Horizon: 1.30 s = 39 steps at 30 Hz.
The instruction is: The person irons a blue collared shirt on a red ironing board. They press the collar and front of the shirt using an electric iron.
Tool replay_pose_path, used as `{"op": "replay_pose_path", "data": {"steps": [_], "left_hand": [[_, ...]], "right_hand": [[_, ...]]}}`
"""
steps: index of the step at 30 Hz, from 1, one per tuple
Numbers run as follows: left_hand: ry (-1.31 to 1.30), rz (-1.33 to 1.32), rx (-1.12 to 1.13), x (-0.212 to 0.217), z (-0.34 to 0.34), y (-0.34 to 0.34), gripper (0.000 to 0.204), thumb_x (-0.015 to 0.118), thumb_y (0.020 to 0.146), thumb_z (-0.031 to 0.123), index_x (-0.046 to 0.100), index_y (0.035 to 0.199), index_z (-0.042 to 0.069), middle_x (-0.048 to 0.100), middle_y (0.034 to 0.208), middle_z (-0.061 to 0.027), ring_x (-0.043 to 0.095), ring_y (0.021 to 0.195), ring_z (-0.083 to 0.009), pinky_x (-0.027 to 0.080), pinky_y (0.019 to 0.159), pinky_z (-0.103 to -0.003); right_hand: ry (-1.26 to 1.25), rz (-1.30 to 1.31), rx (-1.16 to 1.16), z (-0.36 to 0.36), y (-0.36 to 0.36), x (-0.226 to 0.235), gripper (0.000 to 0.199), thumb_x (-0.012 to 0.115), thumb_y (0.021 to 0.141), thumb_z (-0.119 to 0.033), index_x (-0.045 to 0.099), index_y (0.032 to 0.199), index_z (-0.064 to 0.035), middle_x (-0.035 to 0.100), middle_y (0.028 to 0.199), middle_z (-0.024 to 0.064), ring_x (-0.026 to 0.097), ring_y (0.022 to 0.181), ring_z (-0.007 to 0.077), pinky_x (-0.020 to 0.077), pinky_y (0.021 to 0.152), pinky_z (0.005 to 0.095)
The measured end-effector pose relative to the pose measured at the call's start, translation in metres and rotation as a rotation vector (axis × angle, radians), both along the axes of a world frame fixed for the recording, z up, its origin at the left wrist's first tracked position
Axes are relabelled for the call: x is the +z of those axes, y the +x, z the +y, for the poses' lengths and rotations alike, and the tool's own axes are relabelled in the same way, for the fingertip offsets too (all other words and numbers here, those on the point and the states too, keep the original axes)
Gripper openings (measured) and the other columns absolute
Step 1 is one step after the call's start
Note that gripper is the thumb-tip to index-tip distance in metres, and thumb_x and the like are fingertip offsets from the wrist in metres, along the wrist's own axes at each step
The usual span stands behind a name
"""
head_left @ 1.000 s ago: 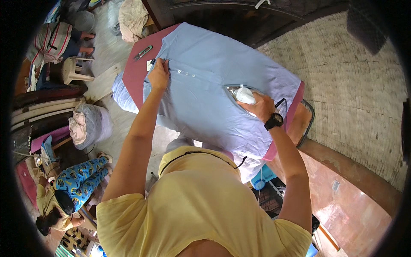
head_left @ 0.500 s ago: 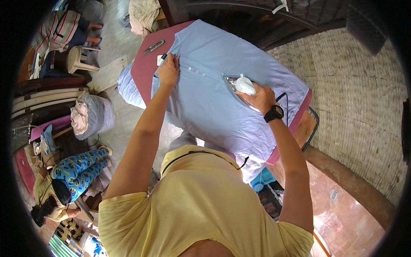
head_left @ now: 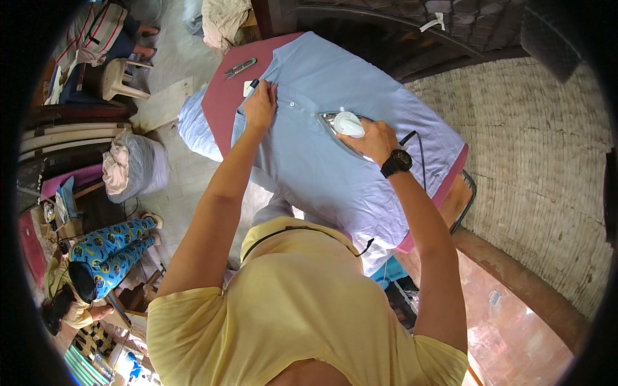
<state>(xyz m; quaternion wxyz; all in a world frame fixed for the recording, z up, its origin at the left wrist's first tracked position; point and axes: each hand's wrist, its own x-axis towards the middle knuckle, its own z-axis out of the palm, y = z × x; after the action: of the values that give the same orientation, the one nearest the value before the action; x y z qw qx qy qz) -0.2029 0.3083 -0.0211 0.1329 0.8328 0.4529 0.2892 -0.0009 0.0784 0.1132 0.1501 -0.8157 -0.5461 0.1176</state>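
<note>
A light blue shirt [head_left: 309, 157] with a few white buttons lies spread over a red-covered ironing board [head_left: 222, 96]. My left hand [head_left: 260, 108] pinches the shirt near its collar end, beside a white tag [head_left: 248, 89] and a small dark label. My right hand [head_left: 376, 141] is wrapped round the handle of an iron [head_left: 349, 126] with a white top. The iron rests flat on the shirt, its tip by the buttons. A dark cord [head_left: 422, 157] trails from the iron's back. Thread snips [head_left: 241, 68] lie on the board beyond my left hand.
A plastic bag of cloth [head_left: 145, 168] stands on the floor to the left. Two people are off that side, one in blue patterned trousers [head_left: 116, 254]. A beige plastic stool [head_left: 123, 78] stands at the far left. Right of the board is a woven wall [head_left: 528, 154].
My right hand has slid the iron left along the shirt, toward the buttons. My left hand still pinches the shirt; the whole view has shifted slightly.
</note>
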Motion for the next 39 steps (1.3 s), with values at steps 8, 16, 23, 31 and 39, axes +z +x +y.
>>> {"op": "replay_pose_path", "data": {"steps": [8, 16, 23, 31, 39], "left_hand": [[-0.054, 0.022, 0.04, 0.002, -0.002, -0.002, 0.024, 0.057, 0.099, 0.032, 0.05, 0.094, 0.01, 0.068, 0.08, -0.0129, 0.066, 0.067, -0.0364, 0.049, 0.055, -0.048], [-0.01, -0.014, 0.044, -0.005, 0.0, 0.002, 0.024, 0.059, 0.098, 0.032, 0.05, 0.093, 0.011, 0.069, 0.079, -0.0108, 0.066, 0.066, -0.0353, 0.048, 0.054, -0.047], [-0.021, 0.022, 0.049, -0.007, 0.0, 0.002, 0.025, 0.06, 0.097, 0.034, 0.051, 0.092, 0.012, 0.069, 0.079, -0.0116, 0.066, 0.067, -0.0361, 0.048, 0.054, -0.048], [-0.022, 0.038, 0.021, -0.004, -0.001, 0.002, 0.026, 0.058, 0.099, 0.034, 0.05, 0.092, 0.01, 0.068, 0.08, -0.0121, 0.065, 0.068, -0.037, 0.047, 0.054, -0.048], [0.041, 0.047, -0.006, -0.002, 0.0, -0.001, 0.025, 0.056, 0.099, 0.033, 0.049, 0.095, 0.01, 0.068, 0.085, -0.0108, 0.066, 0.07, -0.0368, 0.048, 0.055, -0.048]], "right_hand": [[-0.086, -0.049, -0.005, 0.001, -0.009, 0.002, 0.06, 0.076, 0.072, -0.063, 0.074, 0.088, -0.0049, 0.071, 0.075, 0.0183, 0.07, 0.071, 0.0364, 0.057, 0.062, 0.0462], [-0.043, -0.051, -0.068, 0.009, -0.017, -0.001, 0.062, 0.075, 0.073, -0.063, 0.074, 0.09, -0.0039, 0.069, 0.072, 0.0216, 0.068, 0.069, 0.0407, 0.0559, 0.062, 0.0476], [0.004, -0.022, -0.143, 0.01, -0.026, -0.007, 0.062, 0.072, 0.074, -0.065, 0.074, 0.089, -0.0048, 0.069, 0.073, 0.0216, 0.069, 0.07, 0.0396, 0.0561, 0.064, 0.0481], [-0.048, 0.03, -0.223, 0.002, -0.036, 0.008, 0.061, 0.071, 0.077, -0.064, 0.073, 0.088, -0.004, 0.07, 0.078, 0.0226, 0.07, 0.076, 0.0392, 0.0565, 0.066, 0.0484], [-0.026, 0.032, -0.167, -0.007, -0.022, 0.001, 0.062, 0.071, 0.075, -0.065, 0.074, 0.092, -0.0055, 0.071, 0.08, 0.02, 0.07, 0.076, 0.0397, 0.0564, 0.071, 0.0475]]}}
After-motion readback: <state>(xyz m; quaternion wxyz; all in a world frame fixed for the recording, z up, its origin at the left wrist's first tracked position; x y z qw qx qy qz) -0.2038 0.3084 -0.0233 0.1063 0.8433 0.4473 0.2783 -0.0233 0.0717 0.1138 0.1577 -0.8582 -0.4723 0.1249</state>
